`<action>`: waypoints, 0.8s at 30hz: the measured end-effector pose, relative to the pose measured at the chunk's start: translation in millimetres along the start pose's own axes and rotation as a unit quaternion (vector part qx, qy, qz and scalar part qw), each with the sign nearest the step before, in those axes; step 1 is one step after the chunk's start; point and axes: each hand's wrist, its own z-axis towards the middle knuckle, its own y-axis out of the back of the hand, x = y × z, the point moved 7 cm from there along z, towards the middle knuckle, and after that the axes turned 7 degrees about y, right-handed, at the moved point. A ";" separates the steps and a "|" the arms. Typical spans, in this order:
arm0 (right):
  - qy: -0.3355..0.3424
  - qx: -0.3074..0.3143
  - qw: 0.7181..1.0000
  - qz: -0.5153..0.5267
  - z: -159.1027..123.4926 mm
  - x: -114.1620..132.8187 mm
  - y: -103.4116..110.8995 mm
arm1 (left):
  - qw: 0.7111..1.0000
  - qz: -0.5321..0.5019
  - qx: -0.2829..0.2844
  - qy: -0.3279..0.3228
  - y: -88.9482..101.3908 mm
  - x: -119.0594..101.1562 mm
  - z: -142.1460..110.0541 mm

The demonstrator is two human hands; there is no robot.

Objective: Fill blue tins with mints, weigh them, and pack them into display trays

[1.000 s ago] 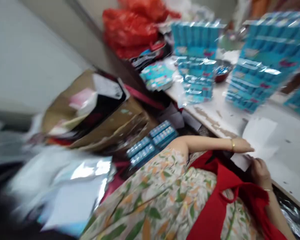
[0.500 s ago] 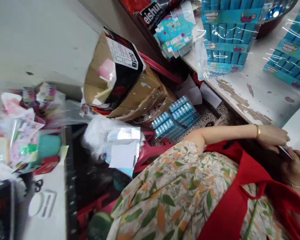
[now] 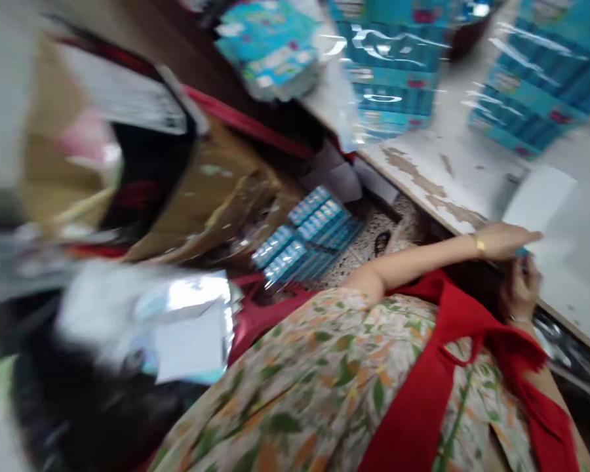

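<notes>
At the table's near edge, my left hand (image 3: 507, 241), with a gold bracelet at the wrist, reaches in beside my right hand. Its fingers look closed and point towards a white sheet (image 3: 541, 200) lying on the tabletop. Just below it, my right hand (image 3: 523, 288) has its fingers curled at a small bluish thing (image 3: 522, 252) between the hands. Blur and the fingers hide what that thing is. Clear-wrapped blue packs (image 3: 388, 72) and another such pack (image 3: 541, 78) lie on the table beyond my hands.
The worn white table (image 3: 452, 164) has a chipped edge. On the floor side are stacked blue packs (image 3: 307, 233), an open cardboard box (image 3: 44, 131), and a plastic bundle with white card (image 3: 189, 341). Flattened blue cartons (image 3: 273, 49) sit at the table's far corner.
The view has swung, so most things now appear further left and blurred. My hands are closer together against the table edge; the thin piece seen between them before no longer shows clearly.
</notes>
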 end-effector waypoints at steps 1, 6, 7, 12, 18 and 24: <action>0.004 0.016 1.000 0.012 1.4 4.9 3.2 | 0.997 -0.050 -0.039 0.031 -1.8 5.8 -9.7; -0.005 0.051 0.998 0.036 13.9 13.5 8.1 | 0.931 -0.227 -0.282 0.042 -29.8 45.6 -49.3; -0.012 0.059 0.997 0.038 15.0 13.9 7.1 | 0.931 -0.250 -0.264 0.040 -44.0 46.8 -49.2; -0.027 0.049 0.997 0.045 16.5 21.5 6.2 | 0.941 -0.268 -0.196 0.068 -86.2 24.9 -38.2; -0.051 0.080 0.994 0.048 20.6 33.0 -1.4 | 0.912 -0.260 -0.251 0.192 -72.3 36.0 -31.1; -0.110 0.107 0.988 0.034 26.9 35.7 -4.7 | 0.901 -0.263 -0.267 0.217 -75.4 49.1 -31.9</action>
